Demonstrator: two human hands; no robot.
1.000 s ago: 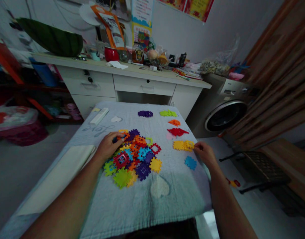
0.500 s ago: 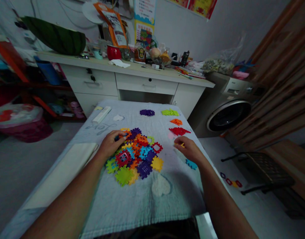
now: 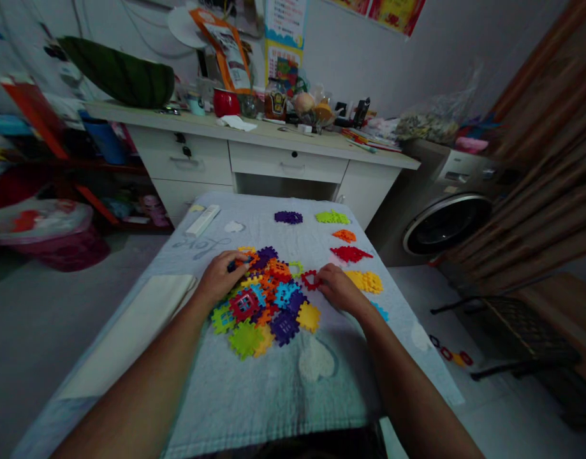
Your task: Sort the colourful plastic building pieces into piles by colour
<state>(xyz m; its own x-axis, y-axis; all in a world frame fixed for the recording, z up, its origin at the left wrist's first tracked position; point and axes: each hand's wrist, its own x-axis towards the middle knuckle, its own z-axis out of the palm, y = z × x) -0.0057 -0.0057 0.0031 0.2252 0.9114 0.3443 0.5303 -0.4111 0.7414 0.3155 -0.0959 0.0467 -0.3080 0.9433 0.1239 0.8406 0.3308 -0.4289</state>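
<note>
A heap of toothed plastic building tiles (image 3: 273, 284) in mixed colours lies mid-table. At its left edge my left hand (image 3: 220, 278) has its fingers curled round a small dark blue piece (image 3: 233, 264), mostly hidden. On the heap's right side my right hand (image 3: 339, 288) pinches a red open-frame tile (image 3: 311, 279) by its right edge. A lime open-frame tile (image 3: 296, 268) lies just behind it. Sorted by colour along the far and right side are purple tiles (image 3: 288, 218), lime tiles (image 3: 333, 217), orange tiles (image 3: 344, 236), red tiles (image 3: 351, 254), yellow tiles (image 3: 366, 281) and blue tiles (image 3: 380, 311).
A pale cloth (image 3: 273, 389) covers the table. A long white box (image 3: 203, 220) and a folded cream sheet (image 3: 130, 335) lie on the left. Behind stands a white desk (image 3: 187, 145) with a cut watermelon (image 3: 120, 73). A washing machine (image 3: 446, 204) and chair (image 3: 507, 325) stand right.
My right hand has moved left from the yellow group to the red open-frame tile; the yellow tiles now show uncovered. My left hand stays at the heap. The whole view has shifted slightly.
</note>
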